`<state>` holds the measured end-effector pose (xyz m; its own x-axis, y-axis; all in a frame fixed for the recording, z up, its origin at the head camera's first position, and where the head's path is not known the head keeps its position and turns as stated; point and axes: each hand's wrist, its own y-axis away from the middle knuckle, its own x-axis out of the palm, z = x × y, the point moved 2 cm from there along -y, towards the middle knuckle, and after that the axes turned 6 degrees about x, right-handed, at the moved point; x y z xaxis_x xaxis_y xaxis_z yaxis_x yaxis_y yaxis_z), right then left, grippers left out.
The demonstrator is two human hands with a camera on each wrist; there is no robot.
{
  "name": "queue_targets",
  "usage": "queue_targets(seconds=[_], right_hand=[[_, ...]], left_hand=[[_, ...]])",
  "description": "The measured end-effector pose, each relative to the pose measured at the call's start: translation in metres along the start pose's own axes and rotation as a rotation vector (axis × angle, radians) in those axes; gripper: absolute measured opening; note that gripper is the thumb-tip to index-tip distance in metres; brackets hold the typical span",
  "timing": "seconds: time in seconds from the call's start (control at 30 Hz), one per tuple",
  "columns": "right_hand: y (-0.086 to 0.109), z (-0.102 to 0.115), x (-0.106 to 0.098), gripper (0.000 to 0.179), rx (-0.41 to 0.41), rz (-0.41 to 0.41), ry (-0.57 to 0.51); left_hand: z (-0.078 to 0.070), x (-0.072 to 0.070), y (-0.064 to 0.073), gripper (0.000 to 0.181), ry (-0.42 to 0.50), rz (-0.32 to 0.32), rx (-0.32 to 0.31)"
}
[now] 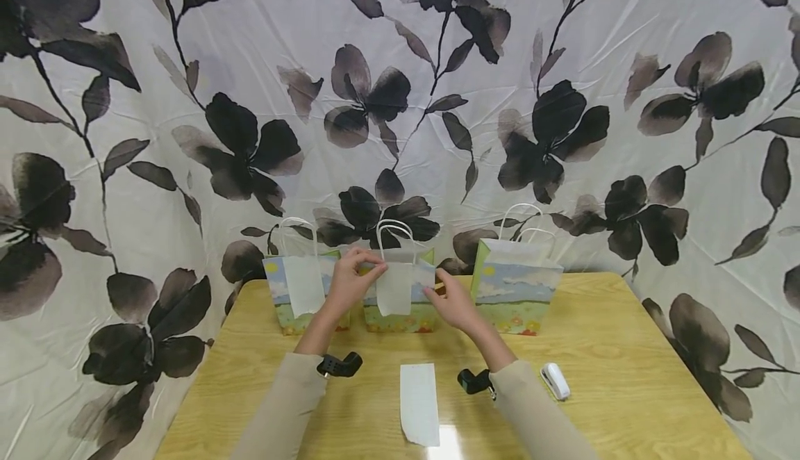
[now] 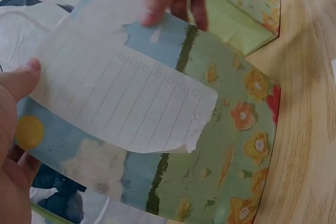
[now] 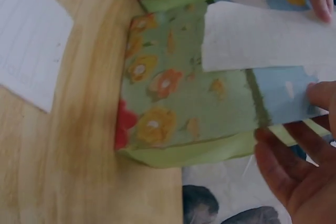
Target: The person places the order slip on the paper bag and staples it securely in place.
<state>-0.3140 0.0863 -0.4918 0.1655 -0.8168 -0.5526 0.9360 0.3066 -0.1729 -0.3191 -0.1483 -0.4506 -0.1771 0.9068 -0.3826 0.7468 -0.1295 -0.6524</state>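
Observation:
The middle paper gift bag (image 1: 400,323), printed with sky, grass and flowers, stands upright at the back of the table. A lined paper slip (image 2: 126,93) with a torn lower edge lies against its front, below the white twisted handles. My left hand (image 1: 355,278) pinches the slip's top at the bag's rim, thumb in front; the fingertips behind are hidden. With its thumb on the front and fingers at the side, my right hand (image 1: 454,301) holds the bag's right edge.
A similar bag (image 1: 282,310) with a paper slip (image 1: 304,286) on its front stands left, and another bag (image 1: 515,293) right. A loose slip (image 1: 419,404) lies near the front of the wooden table (image 1: 625,376). A white stapler (image 1: 554,381) lies right. Floral cloth (image 1: 475,112) hangs behind.

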Motion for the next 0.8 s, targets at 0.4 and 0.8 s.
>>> queue_targets(seconds=[0.4,0.8], right_hand=[[-0.011,0.018,-0.004,0.03,-0.157,-0.233,0.09],[-0.026,0.028,-0.001,0.034,-0.14,-0.205,-0.031]], left_hand=[[0.005,0.003,0.003,0.007,-0.047,-0.066,0.03],[0.002,0.001,0.007,0.008,-0.078,-0.091,0.019]])
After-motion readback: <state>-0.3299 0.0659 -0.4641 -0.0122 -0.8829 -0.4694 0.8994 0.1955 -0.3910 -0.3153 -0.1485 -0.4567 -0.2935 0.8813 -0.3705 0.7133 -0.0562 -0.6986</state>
